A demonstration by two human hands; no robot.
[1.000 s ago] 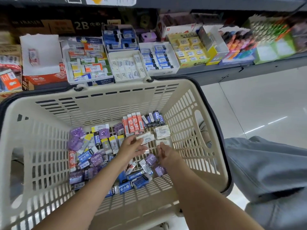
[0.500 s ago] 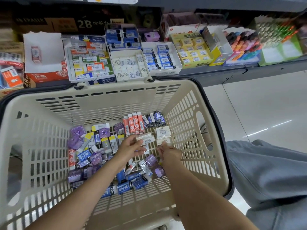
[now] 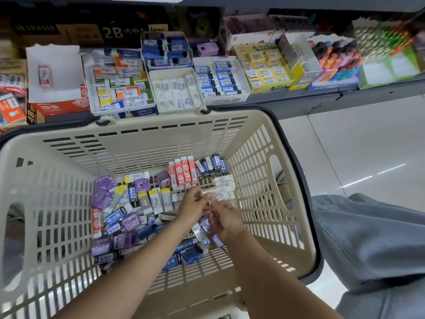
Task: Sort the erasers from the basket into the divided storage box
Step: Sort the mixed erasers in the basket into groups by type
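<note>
Down inside the basket (image 3: 147,139), both hands met over the heap: the left hand (image 3: 192,204) pinched a small stack of white erasers (image 3: 215,192), and the right hand (image 3: 224,215) had its fingers curled at the stack's near end (grip unclear through blur). A loose pinch could have spilled the stack back among the mixed erasers (image 3: 128,210). High slotted walls hemmed the hands, leaving upward as the open way toward the white box (image 3: 176,90) on the shelf.
</note>
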